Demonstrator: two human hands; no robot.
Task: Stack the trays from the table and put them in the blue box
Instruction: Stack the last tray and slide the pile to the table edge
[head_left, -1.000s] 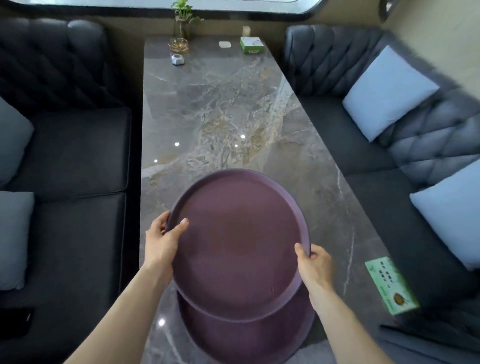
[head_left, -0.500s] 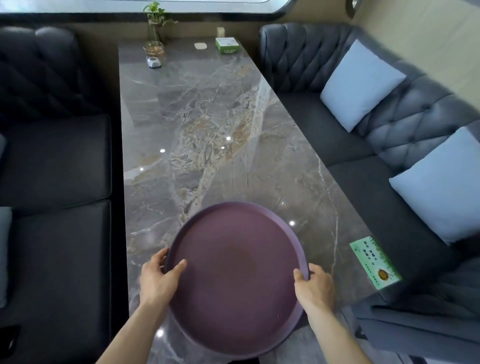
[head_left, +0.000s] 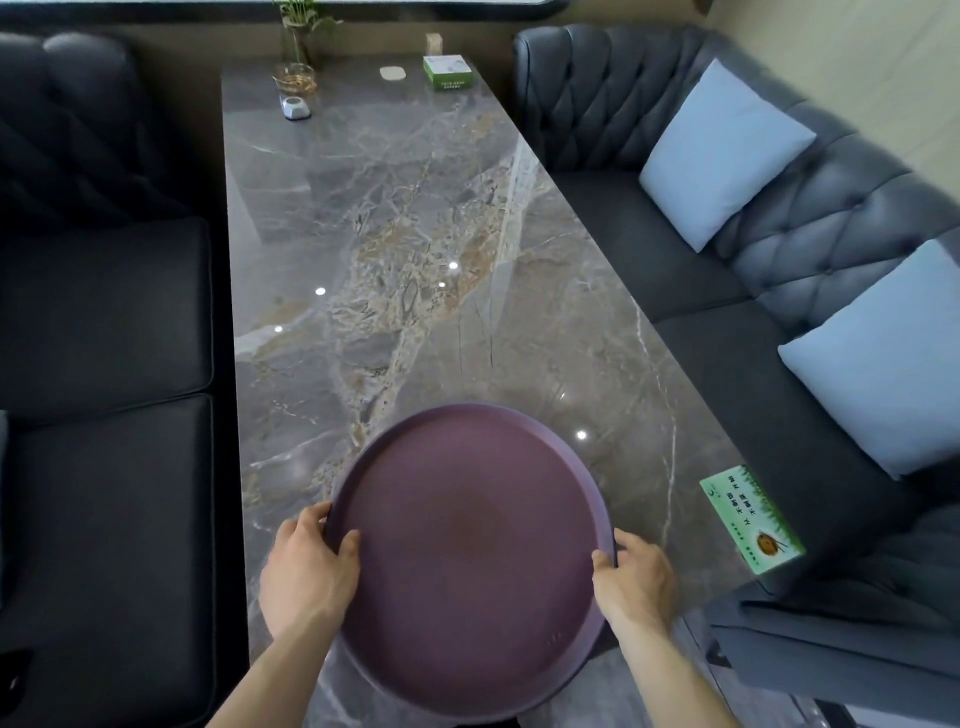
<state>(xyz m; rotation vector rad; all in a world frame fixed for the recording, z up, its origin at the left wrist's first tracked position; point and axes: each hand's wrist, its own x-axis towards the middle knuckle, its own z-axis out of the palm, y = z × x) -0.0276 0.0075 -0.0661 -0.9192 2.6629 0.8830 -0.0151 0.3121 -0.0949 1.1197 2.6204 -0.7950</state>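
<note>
A round purple tray lies at the near end of the grey marble table. It covers a second purple tray beneath it, of which only a dark sliver shows at the bottom edge. My left hand grips the left rim, thumb on top. My right hand grips the right rim the same way. No blue box is in view.
A green card lies at the table's right edge. At the far end stand a plant in a glass vase, a small grey object and a green box. Dark sofas with pale blue cushions flank the table.
The top tray has come toward me and down onto the lower tray, which was visibly offset one second ago. Both hands kept their hold on the rim.
</note>
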